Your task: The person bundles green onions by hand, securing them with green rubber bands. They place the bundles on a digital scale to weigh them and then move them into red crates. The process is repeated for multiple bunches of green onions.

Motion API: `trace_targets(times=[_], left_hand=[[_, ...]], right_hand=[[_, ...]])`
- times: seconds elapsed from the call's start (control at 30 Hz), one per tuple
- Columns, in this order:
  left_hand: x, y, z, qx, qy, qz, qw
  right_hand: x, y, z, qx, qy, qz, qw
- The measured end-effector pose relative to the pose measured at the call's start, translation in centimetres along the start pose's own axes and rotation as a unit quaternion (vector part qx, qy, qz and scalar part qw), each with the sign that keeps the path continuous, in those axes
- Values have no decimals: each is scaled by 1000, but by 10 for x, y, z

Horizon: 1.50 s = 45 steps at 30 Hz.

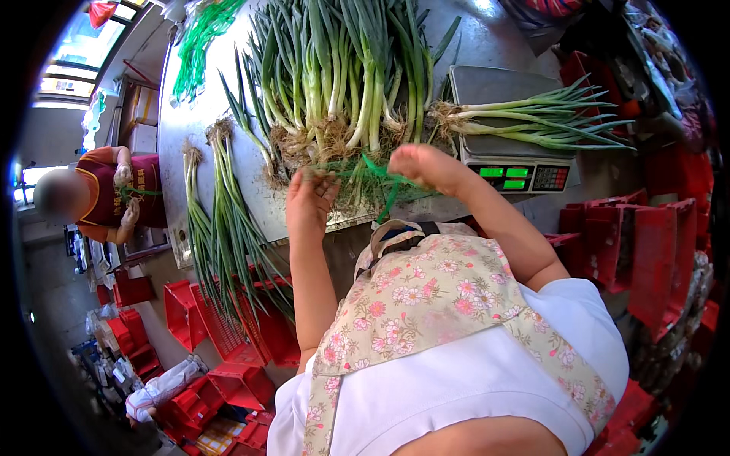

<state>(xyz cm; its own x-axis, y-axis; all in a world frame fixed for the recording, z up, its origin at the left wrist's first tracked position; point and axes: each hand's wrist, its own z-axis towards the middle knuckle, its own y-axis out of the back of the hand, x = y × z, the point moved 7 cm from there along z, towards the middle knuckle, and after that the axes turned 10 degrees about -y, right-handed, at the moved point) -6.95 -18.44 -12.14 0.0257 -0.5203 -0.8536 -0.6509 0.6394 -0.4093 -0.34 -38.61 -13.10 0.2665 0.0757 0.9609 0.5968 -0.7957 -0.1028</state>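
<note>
A length of green plastic strip [374,167] spans the gap between my hands, and a loose tail hangs below it. My left hand [312,196], fingers curled, grips one end at the table's near edge. The other end is in my right hand [426,166], closed and a little blurred. Right behind the strip lies a large pile of green onions [336,80], roots towards me and leaves away. Their matted roots [333,135] nearly meet my hands. On the digital scale [496,85], to the right, rests a bunch of green onions [530,117] with its leaves past the edge.
Two bunches of green onions [228,199] lie at left, leaves hanging over the metal table's [256,214] near edge. More green strips [202,51] are heaped at the far left corner. A co-worker [117,194] stands beyond the left edge. Red plastic crates [661,256] stand on both sides.
</note>
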Motion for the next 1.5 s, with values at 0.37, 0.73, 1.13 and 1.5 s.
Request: trace_targets(times=[0.37, 0.73, 1.13, 1.5], left_hand=[[-5, 5, -23, 202, -113, 401, 887], [-18, 12, -71, 154, 84, -39, 984], [-25, 69, -62, -113, -26, 40, 992], [-22, 67, -51, 43, -203, 436, 876]], right_hand=[[-28, -24, 15, 132, -257, 478, 829], [-30, -73, 10, 130, -185, 115, 967], [-29, -120, 3, 139, -282, 339, 887], [-25, -86, 44, 58, -153, 99, 982]])
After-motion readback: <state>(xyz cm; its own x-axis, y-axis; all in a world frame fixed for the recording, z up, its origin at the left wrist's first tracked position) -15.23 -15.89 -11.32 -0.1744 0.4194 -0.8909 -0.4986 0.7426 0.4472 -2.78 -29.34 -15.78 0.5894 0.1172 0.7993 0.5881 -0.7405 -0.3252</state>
